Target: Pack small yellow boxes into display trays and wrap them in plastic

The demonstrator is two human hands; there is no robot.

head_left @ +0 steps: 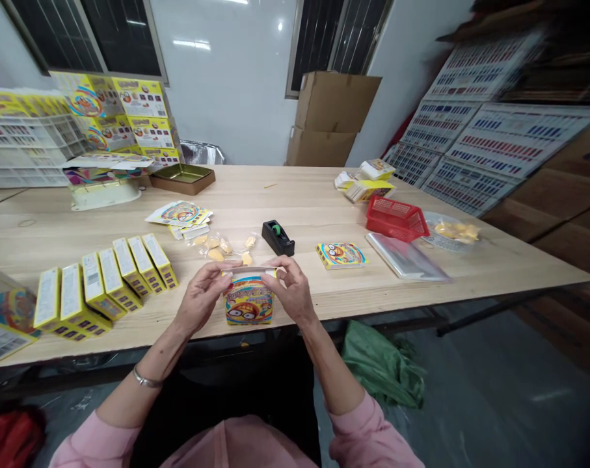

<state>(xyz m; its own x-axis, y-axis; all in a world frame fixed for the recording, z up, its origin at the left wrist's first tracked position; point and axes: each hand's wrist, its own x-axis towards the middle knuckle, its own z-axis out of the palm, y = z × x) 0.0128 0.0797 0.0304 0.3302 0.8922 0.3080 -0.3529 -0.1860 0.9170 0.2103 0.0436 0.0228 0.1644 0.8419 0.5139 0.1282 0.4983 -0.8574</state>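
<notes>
A small yellow cardboard box with a cartoon face in glasses stands upright at the table's front edge. My left hand pinches its top left corner, and my right hand pinches the top right one. Between them the white top flap shows, with fingers behind it and thumbs in front. Just beyond the box lie several small yellow pieces in clear bags. A black tape dispenser with a green core sits behind my right hand. To the right, another printed yellow box lies flat.
Several yellow boxes stand in a row at left. Flat printed cards lie behind them. At right are a red basket, a stack of clear plastic sleeves and a plate of yellow pieces. A brown tray sits far left.
</notes>
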